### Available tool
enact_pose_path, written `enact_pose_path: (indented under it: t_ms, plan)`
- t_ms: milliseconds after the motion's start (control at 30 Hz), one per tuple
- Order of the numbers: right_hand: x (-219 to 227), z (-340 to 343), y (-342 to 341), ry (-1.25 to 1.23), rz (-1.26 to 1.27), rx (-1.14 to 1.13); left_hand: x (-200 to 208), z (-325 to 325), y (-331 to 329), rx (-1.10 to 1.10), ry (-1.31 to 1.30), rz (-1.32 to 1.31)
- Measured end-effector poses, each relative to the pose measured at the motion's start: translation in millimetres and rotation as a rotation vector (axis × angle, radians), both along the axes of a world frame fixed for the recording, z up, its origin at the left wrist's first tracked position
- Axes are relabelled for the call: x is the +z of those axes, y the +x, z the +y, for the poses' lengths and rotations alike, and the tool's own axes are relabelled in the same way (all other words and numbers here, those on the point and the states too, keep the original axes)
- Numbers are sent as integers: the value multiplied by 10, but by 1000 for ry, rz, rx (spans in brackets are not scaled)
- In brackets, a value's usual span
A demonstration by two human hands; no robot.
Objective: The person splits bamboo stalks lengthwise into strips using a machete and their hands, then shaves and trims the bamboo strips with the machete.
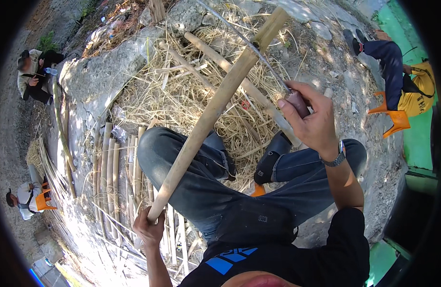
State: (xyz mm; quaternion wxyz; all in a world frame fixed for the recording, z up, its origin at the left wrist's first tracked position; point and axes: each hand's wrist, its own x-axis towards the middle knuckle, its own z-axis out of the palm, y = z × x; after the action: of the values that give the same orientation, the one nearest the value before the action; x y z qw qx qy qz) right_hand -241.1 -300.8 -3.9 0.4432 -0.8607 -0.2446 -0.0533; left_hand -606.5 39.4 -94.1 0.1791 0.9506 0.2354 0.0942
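A long bamboo pole (206,122) slants from my lower left up to the far middle, passing over my left knee. My left hand (148,229) is wrapped round its near end. My right hand (316,119) grips the brown handle of a long thin metal tool (273,71), which could be a blade seen edge-on. The tool crosses the pole near its far end, by a dark mark on the bamboo; whether it cuts in or just lies against it I cannot tell. Two more bamboo pieces, one thicker (263,99) and one thinner (194,71), lie beyond my knees.
Straw-like shavings (158,105) cover the ground ahead. Several bamboo poles (109,182) lie in a row at my left, near a big rock (93,79). A person in yellow (419,91) sits on an orange stool (397,122) at right; two people (33,76) sit along the left.
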Motion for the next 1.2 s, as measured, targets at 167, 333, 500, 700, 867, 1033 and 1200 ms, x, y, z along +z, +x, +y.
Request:
enact_pose_path:
  t_ms: [167, 333, 500, 700, 867, 1033, 1200]
  plan:
    - [-167, 99, 66, -46, -20, 149, 86, 76, -132, 106, -282, 41]
    - [-373, 87, 115, -11, 187, 95, 99, 128, -192, 82, -80, 57]
    - [-344, 66, 299, 90, 339, 85, 16, 109, -176, 46, 13, 47]
    - [-248, -165, 535, 23, 251, -113, -135, 227, -101, 16, -26, 43]
    - [-420, -17, 322, -69, 235, -158, -209, 241, 37, 11, -44, 83]
    - [-541, 181, 7, -78, 135, 150, -128, 221, 57, -22, 7, 61]
    - [-338, 21, 417, -96, 149, -207, -133, 165, 101, -14, 35, 67]
